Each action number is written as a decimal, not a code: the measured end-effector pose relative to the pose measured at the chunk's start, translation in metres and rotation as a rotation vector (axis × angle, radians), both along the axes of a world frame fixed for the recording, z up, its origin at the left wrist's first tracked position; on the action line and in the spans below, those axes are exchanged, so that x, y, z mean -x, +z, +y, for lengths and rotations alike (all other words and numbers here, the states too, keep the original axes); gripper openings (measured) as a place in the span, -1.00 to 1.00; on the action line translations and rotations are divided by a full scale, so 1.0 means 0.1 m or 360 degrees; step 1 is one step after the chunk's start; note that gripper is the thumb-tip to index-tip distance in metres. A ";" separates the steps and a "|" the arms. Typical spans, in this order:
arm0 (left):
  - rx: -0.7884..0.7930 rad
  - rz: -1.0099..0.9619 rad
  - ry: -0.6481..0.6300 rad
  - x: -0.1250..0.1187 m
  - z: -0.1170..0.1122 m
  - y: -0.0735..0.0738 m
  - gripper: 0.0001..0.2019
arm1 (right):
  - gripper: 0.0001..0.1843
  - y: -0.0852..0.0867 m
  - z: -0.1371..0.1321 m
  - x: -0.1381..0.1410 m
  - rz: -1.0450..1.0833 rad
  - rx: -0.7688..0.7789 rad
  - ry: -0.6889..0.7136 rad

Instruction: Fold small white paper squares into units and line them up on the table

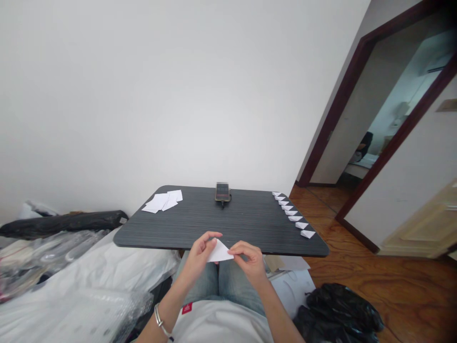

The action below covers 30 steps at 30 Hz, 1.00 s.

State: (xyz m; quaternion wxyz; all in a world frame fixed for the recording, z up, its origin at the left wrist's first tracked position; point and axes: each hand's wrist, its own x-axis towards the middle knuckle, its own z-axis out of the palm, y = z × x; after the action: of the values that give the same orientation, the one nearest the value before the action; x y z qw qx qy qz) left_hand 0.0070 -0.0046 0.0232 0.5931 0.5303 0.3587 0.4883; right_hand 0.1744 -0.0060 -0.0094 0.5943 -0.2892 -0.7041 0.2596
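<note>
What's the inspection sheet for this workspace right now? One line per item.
surface: dark wood-grain tabletop with rounded corners, across the person's lap.
job's things: white paper triangle between both hands; row of folded white paper pieces along the right edge; loose white paper sheets far left.
clutter: plastic-wrapped bundles left; black plastic bag lower right.
grippers: left hand and right hand, fingers on the triangle.
cables: short dark cable at the phone.
surroundings: white wall, wood floor, open doorway.

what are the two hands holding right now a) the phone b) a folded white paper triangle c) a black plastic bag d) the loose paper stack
b: the left hand and right hand both grip the white paper triangle, one at each side of it.
</note>
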 end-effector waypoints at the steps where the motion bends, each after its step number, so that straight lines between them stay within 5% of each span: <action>1: -0.0022 -0.0059 0.0017 0.01 0.00 0.01 -0.55 | -0.81 -0.01 0.01 0.00 0.0045 -0.0010 -0.0044; 5: -0.0216 -0.0182 0.0017 0.09 0.02 0.00 -0.50 | -0.81 -0.04 0.03 -0.05 0.0179 -0.0045 -0.0209; 10: -0.0401 0.0108 0.0095 0.12 0.02 -0.05 -0.59 | -0.83 -0.02 0.02 -0.08 0.0285 0.0007 -0.0323; 16: -0.0626 0.0374 0.0374 0.09 0.00 -0.05 -0.89 | -0.84 0.00 0.00 -0.05 0.0311 0.0043 -0.0279; 30: -0.0816 0.0544 0.0433 0.14 -0.02 -0.06 -0.90 | -0.91 0.14 -0.11 0.01 0.0426 0.0179 -0.0228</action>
State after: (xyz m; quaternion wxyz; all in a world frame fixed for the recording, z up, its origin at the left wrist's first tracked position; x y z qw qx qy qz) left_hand -0.0075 -0.0068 0.0167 0.3010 0.6837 0.3860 0.5412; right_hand 0.1734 -0.0169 0.0049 0.6825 -0.3343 -0.5807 0.2919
